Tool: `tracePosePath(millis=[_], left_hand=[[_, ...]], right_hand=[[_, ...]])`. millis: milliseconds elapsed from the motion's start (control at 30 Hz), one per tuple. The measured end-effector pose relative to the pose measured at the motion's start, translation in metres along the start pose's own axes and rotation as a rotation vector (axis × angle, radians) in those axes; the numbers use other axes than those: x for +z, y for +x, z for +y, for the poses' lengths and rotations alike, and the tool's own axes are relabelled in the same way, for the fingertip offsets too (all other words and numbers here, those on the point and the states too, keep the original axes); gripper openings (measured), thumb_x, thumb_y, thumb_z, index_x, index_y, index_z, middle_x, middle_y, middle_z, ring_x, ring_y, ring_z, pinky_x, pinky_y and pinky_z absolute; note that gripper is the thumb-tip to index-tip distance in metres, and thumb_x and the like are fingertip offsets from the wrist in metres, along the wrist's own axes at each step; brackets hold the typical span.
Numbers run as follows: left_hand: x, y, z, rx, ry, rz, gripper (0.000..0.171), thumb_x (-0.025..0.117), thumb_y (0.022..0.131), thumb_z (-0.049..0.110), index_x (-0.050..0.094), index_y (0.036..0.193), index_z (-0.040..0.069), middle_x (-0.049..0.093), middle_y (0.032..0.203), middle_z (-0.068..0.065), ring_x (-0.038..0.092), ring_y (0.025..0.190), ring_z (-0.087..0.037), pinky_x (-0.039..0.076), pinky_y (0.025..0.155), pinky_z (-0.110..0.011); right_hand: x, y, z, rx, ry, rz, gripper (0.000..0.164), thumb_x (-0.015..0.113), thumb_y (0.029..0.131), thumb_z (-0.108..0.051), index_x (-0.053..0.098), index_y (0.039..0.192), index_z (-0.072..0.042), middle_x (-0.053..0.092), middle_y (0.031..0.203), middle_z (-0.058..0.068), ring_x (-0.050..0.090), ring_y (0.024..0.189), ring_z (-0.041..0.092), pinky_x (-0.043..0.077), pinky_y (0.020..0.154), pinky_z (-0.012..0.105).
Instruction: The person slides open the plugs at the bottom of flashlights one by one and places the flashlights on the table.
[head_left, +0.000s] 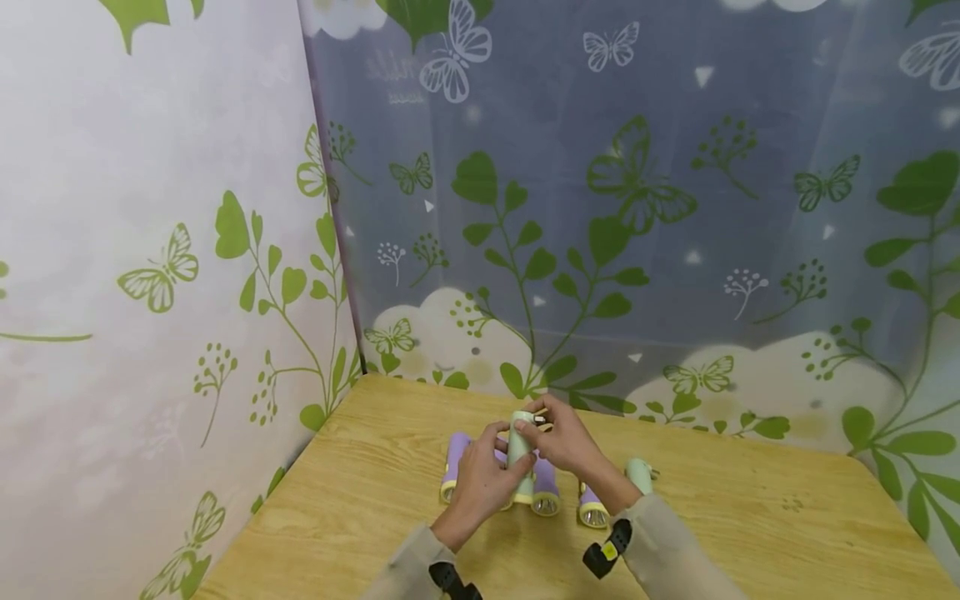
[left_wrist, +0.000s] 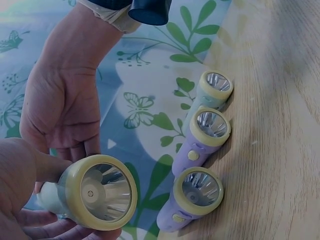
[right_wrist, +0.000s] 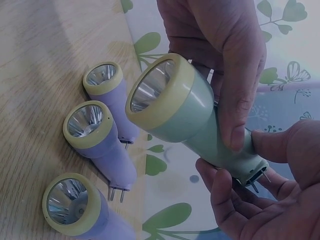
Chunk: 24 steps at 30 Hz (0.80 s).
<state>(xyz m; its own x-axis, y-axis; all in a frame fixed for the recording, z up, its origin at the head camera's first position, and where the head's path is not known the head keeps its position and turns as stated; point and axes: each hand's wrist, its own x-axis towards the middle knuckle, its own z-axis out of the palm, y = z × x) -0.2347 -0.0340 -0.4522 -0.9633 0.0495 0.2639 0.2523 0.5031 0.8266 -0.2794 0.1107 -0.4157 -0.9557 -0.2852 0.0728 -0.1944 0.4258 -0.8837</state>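
Note:
A pale green flashlight (head_left: 519,446) with a yellow rim is held between both hands above the table. My left hand (head_left: 483,477) grips its body, the thumb lying along the side in the right wrist view. At the tail end, my right hand (head_left: 567,439) pinches the flashlight with thumb and fingers. Two metal plug prongs (right_wrist: 254,187) stick out of that end, close to the right fingers. The lens (left_wrist: 106,192) faces the left wrist camera and looks unlit. Under the hands lie purple flashlights, one at the left (head_left: 456,460) and one at the right (head_left: 546,487), partly hidden.
Another purple flashlight (head_left: 592,507) lies by the right forearm, and a second green flashlight (head_left: 640,475) with its prongs out lies just beyond. All rest on a wooden table (head_left: 360,467). A patterned curtain (head_left: 675,275) stands along the back edge, a pale one (head_left: 150,292) at the left.

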Motion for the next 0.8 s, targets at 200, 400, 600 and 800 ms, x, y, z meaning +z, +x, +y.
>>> tracePosePath(millis=[200, 400, 600, 800], left_hand=[[-0.0006, 0.0001, -0.0019, 0.006, 0.003, -0.009, 0.058, 0.063, 0.081, 0.041, 0.044, 0.128, 0.013, 0.064, 0.093, -0.004, 0.06, 0.061, 0.0, 0.047, 0.049, -0.018], [-0.001, -0.0004, -0.0016, 0.038, -0.001, 0.012, 0.058, 0.063, 0.081, 0.041, 0.045, 0.127, 0.011, 0.065, 0.092, -0.006, 0.059, 0.06, 0.0, 0.046, 0.048, -0.017], [-0.0012, 0.0004, -0.0019, 0.045, 0.01, 0.025, 0.058, 0.064, 0.08, 0.042, 0.046, 0.126, 0.011, 0.065, 0.091, -0.006, 0.059, 0.061, 0.0, 0.046, 0.048, -0.017], [-0.0005, 0.0, -0.0022, 0.053, 0.011, 0.029, 0.057, 0.064, 0.08, 0.041, 0.047, 0.126, 0.012, 0.065, 0.09, -0.005, 0.059, 0.06, 0.001, 0.046, 0.048, -0.017]], right_hand=[[0.0, -0.0005, -0.0012, 0.011, 0.012, 0.001, 0.023, 0.061, 0.085, -0.026, 0.054, 0.104, -0.015, 0.061, 0.103, 0.012, 0.059, 0.069, 0.018, 0.05, 0.055, 0.03], [0.0008, -0.0005, -0.0017, 0.014, 0.007, 0.012, 0.024, 0.062, 0.085, -0.026, 0.053, 0.104, -0.014, 0.06, 0.106, 0.013, 0.06, 0.072, 0.017, 0.05, 0.055, 0.03], [0.001, -0.0009, -0.0035, 0.006, -0.004, 0.022, 0.023, 0.062, 0.085, -0.025, 0.053, 0.103, -0.014, 0.06, 0.105, 0.012, 0.06, 0.071, 0.016, 0.051, 0.056, 0.031], [0.0011, -0.0012, -0.0022, 0.0, -0.008, 0.025, 0.023, 0.062, 0.085, -0.025, 0.052, 0.102, -0.013, 0.06, 0.108, 0.013, 0.061, 0.073, 0.016, 0.052, 0.057, 0.032]])
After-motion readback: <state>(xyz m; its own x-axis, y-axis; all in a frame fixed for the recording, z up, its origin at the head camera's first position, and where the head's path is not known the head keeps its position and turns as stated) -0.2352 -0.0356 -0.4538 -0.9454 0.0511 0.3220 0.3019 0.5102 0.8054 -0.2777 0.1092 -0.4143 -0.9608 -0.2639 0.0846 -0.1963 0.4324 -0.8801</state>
